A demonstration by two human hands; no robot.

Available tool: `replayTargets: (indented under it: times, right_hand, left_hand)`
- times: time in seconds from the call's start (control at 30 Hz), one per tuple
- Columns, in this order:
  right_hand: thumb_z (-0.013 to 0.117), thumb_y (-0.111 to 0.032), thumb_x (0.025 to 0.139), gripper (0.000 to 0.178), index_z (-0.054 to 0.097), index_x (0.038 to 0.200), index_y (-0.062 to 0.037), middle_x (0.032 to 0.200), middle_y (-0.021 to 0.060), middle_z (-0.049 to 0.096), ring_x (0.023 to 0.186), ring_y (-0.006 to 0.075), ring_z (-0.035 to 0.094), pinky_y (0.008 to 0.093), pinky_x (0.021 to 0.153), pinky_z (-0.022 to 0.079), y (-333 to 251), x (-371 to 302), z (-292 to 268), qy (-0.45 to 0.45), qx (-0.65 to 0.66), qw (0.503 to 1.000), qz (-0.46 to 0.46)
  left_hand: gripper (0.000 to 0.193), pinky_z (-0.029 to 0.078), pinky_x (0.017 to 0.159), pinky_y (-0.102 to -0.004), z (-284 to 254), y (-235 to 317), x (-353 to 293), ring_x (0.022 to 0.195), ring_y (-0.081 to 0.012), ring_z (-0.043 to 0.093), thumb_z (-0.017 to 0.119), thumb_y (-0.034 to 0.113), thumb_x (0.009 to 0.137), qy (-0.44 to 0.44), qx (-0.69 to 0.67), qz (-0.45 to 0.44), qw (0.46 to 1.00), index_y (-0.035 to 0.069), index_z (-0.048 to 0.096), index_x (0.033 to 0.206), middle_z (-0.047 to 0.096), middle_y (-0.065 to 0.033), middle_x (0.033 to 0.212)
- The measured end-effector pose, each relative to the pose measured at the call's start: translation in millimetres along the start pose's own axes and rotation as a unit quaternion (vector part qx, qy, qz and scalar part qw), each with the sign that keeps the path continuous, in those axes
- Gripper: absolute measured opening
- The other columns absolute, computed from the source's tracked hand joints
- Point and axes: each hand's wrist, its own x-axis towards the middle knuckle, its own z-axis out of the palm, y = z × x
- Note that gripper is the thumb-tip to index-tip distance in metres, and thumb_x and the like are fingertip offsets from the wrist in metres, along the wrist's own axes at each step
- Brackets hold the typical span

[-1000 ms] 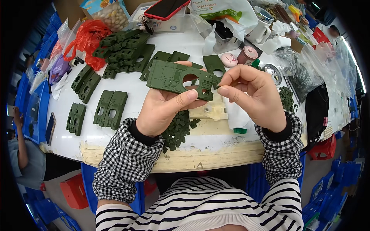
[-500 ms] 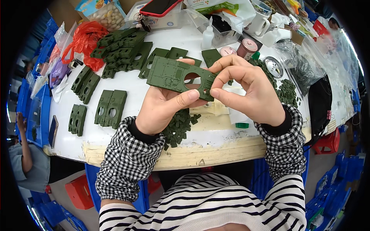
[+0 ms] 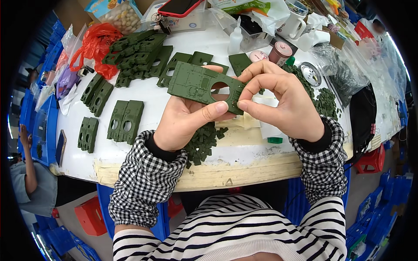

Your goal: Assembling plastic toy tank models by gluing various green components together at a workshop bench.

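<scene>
My left hand (image 3: 185, 126) holds a dark green plastic model tank hull (image 3: 190, 82) above the table, thumb on its near edge and fingers underneath. A large round hole goes through the hull near its right end. At that end my right hand (image 3: 289, 100) is closed, thumb and fingertips pinching the edge. Whether a tiny part sits between those fingertips is hidden. Below the hull lies a heap of small green plastic pieces (image 3: 204, 145), partly covered by my left hand. Similar hulls in pairs (image 3: 125, 122) rest on the left of the table.
A stack of green hulls (image 3: 141, 54) lies at the back left beside a red plastic bag (image 3: 93, 45). Behind my hands stand a white squeeze bottle (image 3: 235, 38) and a pink tin (image 3: 281, 52). More small pieces (image 3: 324, 102) lie right. Another person's arm (image 3: 28, 161) shows far left.
The hull has shifted very slightly to the right and turned a little in my hands. Both hands keep nearly the same grip.
</scene>
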Motion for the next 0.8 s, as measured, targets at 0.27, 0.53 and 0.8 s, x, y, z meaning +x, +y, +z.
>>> replayTargets:
  times: [0.27,0.53,0.8]
  right_hand:
    - [0.074,-0.013,0.075,0.012,0.067,0.077,-0.0038,0.096,0.0093,0.062,0.092,0.0234,0.059,0.0342,0.085,0.046,2.2,0.0,3.3,0.012,0.016,1.0,0.001]
    - [0.074,-0.01,0.074,0.012,0.064,0.074,-0.0042,0.09,0.0082,0.06,0.093,0.0235,0.06,0.0341,0.083,0.046,-0.3,-0.1,3.2,0.016,0.008,1.0,-0.015]
    - [0.074,-0.009,0.073,0.012,0.064,0.074,-0.0048,0.088,0.0078,0.059,0.093,0.0237,0.06,0.0339,0.083,0.046,-1.0,-0.2,4.3,0.021,-0.021,0.999,-0.028]
  left_hand:
    - [0.064,0.058,0.09,-0.0403,0.0,0.3,-0.5,0.118,-0.0261,0.057,0.066,0.012,0.089,-0.001,0.014,0.005,1.0,0.004,0.032,0.143,0.052,-0.0167,0.13]
    - [0.064,0.058,0.089,-0.0394,-0.4,-0.5,-0.2,0.119,-0.0259,0.056,0.067,0.014,0.089,-0.005,0.02,0.008,1.0,0.004,0.033,0.142,0.052,-0.0171,0.13]
    - [0.065,0.058,0.089,-0.0385,-1.9,-1.5,-0.1,0.12,-0.0255,0.055,0.068,0.013,0.088,-0.009,0.029,0.01,0.999,0.005,0.033,0.142,0.052,-0.0162,0.13]
